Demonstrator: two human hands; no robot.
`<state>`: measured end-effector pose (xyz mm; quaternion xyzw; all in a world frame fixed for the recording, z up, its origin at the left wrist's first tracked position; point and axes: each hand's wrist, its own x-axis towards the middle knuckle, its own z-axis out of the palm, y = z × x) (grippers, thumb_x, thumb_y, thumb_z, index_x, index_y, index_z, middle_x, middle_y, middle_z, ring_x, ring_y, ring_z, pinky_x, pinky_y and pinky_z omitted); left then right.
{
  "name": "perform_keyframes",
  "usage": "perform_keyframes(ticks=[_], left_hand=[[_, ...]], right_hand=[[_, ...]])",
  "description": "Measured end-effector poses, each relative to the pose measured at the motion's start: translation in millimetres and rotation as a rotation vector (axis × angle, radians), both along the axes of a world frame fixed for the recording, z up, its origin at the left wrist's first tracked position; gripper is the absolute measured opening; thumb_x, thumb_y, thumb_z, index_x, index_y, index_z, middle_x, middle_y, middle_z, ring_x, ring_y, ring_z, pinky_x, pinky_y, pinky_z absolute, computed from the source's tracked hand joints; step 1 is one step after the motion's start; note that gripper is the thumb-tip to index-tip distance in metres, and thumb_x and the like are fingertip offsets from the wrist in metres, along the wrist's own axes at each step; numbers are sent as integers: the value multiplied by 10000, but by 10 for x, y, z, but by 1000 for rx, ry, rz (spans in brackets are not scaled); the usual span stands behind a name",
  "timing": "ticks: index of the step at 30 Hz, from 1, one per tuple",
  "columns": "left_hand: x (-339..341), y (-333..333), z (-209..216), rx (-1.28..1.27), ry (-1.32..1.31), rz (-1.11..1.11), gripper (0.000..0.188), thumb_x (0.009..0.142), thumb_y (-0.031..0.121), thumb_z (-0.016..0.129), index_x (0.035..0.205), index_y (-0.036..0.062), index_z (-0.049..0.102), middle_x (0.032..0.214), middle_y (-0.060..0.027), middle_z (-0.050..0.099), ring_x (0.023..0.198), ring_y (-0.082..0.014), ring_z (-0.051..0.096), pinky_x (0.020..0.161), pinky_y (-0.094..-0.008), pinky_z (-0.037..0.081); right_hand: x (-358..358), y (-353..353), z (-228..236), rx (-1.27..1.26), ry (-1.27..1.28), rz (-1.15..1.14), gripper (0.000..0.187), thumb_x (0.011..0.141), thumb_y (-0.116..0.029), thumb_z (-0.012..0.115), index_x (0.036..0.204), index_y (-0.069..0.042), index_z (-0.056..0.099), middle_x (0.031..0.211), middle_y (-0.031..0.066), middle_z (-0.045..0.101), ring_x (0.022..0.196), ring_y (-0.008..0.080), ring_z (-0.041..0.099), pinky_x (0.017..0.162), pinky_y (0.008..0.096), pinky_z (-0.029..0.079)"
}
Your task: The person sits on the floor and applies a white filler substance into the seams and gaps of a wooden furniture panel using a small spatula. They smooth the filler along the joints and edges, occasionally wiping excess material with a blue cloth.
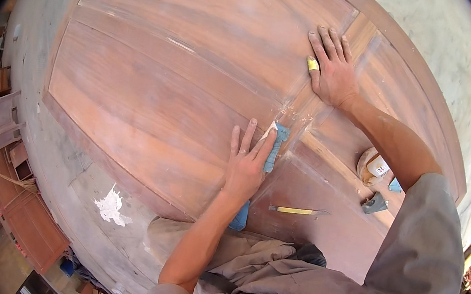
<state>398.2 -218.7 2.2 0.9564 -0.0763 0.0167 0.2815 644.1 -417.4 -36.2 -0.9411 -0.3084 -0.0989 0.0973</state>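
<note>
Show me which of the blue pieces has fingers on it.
The middle piece, under the left grip; the lower piece and the rightmost piece, beside the round container, have none.

Reddish-brown panelled board lay flat, pale streaks along joints. Carried blue sheet, slim yellow tool, round tub (white cylinder overlapped it), grey block, blue scrap.

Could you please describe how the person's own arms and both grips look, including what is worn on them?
Loose grey-brown sleeves end near the elbows, so both forearms are bare. The left grip and the right grip are human hands without gloves. A yellow wrap goes around the thumb of the right one.
</note>
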Motion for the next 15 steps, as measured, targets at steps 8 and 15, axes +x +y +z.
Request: perform_keyframes(ticks=[8, 15], left_hand=[[-185, 14, -107, 0, 27, 8, 707, 886, -29, 639, 1575, 36, 495, 1480, -139, 641, 1566, -427, 345, 1287, -664, 168], [-80, 38, -37, 10, 100, -37, 703, 905, -10, 645, 1586, 42, 479, 1470, -147, 649, 1570, -427, 338, 1283, -674, 161]], right_hand=[[48, 6, 30, -17, -2, -3, 603, 1054, -292, 520, 1614, -88, 426, 1679, 179, 393, 1584, 382, 311, 1316, 555, 195], [-61, 3, 9, -25, 9, 6, 594, 1054, -285, 516, 1607, -86, 435, 1677, 181, 397, 1578, 383, 322, 1313, 556, 202]])
